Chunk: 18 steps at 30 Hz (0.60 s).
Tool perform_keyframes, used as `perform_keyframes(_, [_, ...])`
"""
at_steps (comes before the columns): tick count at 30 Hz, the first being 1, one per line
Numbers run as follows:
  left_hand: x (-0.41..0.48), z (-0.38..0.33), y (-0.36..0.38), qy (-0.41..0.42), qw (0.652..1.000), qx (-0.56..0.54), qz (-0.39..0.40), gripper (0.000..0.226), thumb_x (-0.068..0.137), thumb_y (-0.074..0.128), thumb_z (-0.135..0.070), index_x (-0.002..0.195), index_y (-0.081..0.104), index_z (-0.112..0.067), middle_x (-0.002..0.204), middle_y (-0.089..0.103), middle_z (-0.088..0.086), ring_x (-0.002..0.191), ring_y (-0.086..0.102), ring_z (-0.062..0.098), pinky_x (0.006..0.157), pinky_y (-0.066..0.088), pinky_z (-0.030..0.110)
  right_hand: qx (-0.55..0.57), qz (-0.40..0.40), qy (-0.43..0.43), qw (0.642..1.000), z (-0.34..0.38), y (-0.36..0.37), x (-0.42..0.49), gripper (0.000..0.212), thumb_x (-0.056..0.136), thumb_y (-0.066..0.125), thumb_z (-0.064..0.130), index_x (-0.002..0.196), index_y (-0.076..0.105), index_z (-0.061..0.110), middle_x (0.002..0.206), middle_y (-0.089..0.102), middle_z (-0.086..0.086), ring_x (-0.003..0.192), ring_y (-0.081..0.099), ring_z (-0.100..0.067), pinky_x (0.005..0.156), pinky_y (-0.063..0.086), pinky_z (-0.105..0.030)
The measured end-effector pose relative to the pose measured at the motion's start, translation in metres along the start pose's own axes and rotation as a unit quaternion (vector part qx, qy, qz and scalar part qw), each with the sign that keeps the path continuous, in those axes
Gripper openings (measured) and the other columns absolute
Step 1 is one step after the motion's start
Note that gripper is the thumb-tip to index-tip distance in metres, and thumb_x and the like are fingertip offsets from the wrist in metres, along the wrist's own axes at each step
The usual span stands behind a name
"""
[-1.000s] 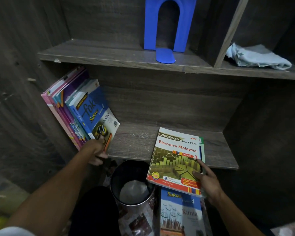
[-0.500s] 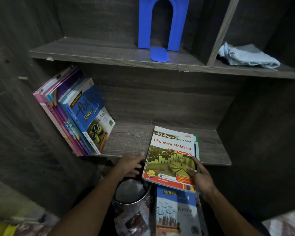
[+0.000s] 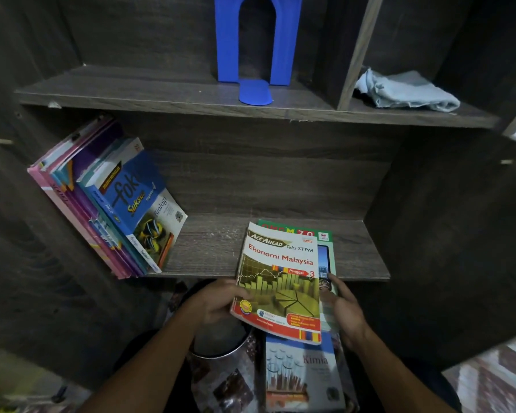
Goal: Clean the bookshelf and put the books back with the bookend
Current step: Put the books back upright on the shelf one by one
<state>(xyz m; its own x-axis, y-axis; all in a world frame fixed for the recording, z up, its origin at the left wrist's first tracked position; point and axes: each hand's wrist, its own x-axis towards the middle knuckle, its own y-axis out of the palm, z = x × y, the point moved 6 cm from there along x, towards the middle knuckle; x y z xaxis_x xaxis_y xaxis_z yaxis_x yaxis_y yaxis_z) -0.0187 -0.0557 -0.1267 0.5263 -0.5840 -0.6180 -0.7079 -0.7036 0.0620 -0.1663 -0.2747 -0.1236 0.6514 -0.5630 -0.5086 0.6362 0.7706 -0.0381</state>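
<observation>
The "Ekonomi Malaysia" book (image 3: 280,275) lies on a green book (image 3: 325,236), both overhanging the front edge of the lower shelf (image 3: 218,248). My left hand (image 3: 218,302) grips the top book's left edge, thumb on the cover. My right hand (image 3: 344,311) holds the right side of the pile, fingers against the green book. Several books (image 3: 111,210) lean against the left wall of the lower shelf. A blue bookend (image 3: 255,55) stands on the upper shelf (image 3: 149,90).
A light blue cloth (image 3: 405,90) lies in the upper right compartment, behind a divider (image 3: 355,52). A metal bin (image 3: 221,341) sits on the floor below my left hand. A "Kimia" book (image 3: 301,377) lies on the floor beside it.
My left hand left the leaning books, crossed to the right and took hold of the top book's left edge. The leaning books stay in place.
</observation>
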Motion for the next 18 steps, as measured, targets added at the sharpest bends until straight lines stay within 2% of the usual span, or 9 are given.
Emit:
perform_keyframes(2, [-0.009, -0.003, 0.001, -0.018, 0.999, -0.038, 0.021, 0.016, 0.091, 0.056, 0.003, 0.106, 0.061, 0.004, 0.087, 0.072, 0.016, 0.072, 0.071, 0.022, 0.073, 0.059, 0.031, 0.008, -0.006, -0.001, 1.0, -0.001, 0.0, -0.001, 0.046, 0.098, 0.056, 0.018, 0.139, 0.048, 0.039, 0.126, 0.063, -0.01, 0.103, 0.069, -0.033, 0.089, 0.055, -0.059])
perform_keyframes(5, [-0.016, -0.013, 0.008, -0.036, 0.996, -0.07, 0.039, 0.016, 0.093, 0.057, -0.008, 0.107, 0.061, 0.0, 0.086, 0.073, 0.014, 0.069, 0.071, 0.021, 0.066, 0.06, 0.031, 0.02, -0.013, -0.005, 1.0, -0.002, 0.0, 0.0, 0.04, 0.101, 0.05, 0.019, 0.138, 0.05, 0.034, 0.119, 0.066, -0.01, 0.097, 0.071, -0.031, 0.085, 0.057, -0.054])
perform_keyframes(7, [-0.013, -0.019, 0.014, -0.043, 0.994, -0.088, 0.042, 0.029, 0.093, 0.061, -0.022, 0.114, 0.061, -0.003, 0.093, 0.074, 0.015, 0.076, 0.072, 0.024, 0.068, 0.06, 0.036, 0.023, -0.012, -0.002, 1.0, -0.003, 0.0, 0.0, 0.038, 0.102, 0.048, 0.02, 0.138, 0.05, 0.033, 0.118, 0.066, -0.011, 0.095, 0.072, -0.032, 0.084, 0.058, -0.055])
perform_keyframes(9, [-0.01, -0.024, 0.022, -0.057, 0.993, -0.081, 0.058, 0.03, 0.094, 0.06, -0.026, 0.117, 0.061, -0.005, 0.097, 0.074, 0.015, 0.08, 0.072, 0.025, 0.073, 0.06, 0.04, 0.026, -0.007, 0.007, 1.0, -0.005, -0.002, 0.001, 0.038, 0.103, 0.047, 0.017, 0.138, 0.051, 0.032, 0.117, 0.066, -0.013, 0.093, 0.073, -0.034, 0.083, 0.058, -0.055])
perform_keyframes(11, [-0.007, -0.027, 0.03, -0.063, 0.993, -0.061, 0.073, 0.022, 0.096, 0.056, -0.016, 0.115, 0.059, -0.006, 0.096, 0.074, 0.014, 0.08, 0.073, 0.023, 0.078, 0.06, 0.041, 0.031, 0.001, 0.02, 0.999, -0.007, -0.004, 0.002, 0.039, 0.102, 0.048, 0.014, 0.137, 0.051, 0.032, 0.115, 0.067, -0.017, 0.091, 0.073, -0.037, 0.084, 0.058, -0.056])
perform_keyframes(13, [-0.008, -0.03, 0.031, -0.059, 0.994, -0.052, 0.079, 0.019, 0.096, 0.055, -0.006, 0.114, 0.058, -0.003, 0.094, 0.074, 0.013, 0.078, 0.073, 0.021, 0.077, 0.06, 0.038, 0.041, 0.009, 0.032, 0.999, -0.009, -0.006, 0.003, 0.042, 0.101, 0.047, 0.009, 0.136, 0.051, 0.032, 0.115, 0.067, -0.02, 0.091, 0.073, -0.04, 0.084, 0.057, -0.057])
perform_keyframes(18, [-0.029, -0.051, 0.017, 0.029, 0.994, -0.037, 0.096, 0.037, 0.091, 0.058, 0.004, 0.126, 0.056, -0.007, 0.116, 0.069, 0.017, 0.101, 0.069, 0.028, 0.089, 0.057, 0.042, 0.046, 0.009, 0.038, 0.998, -0.01, -0.006, 0.003, 0.043, 0.102, 0.042, 0.006, 0.136, 0.052, 0.032, 0.115, 0.064, -0.021, 0.097, 0.07, -0.041, 0.082, 0.058, -0.055])
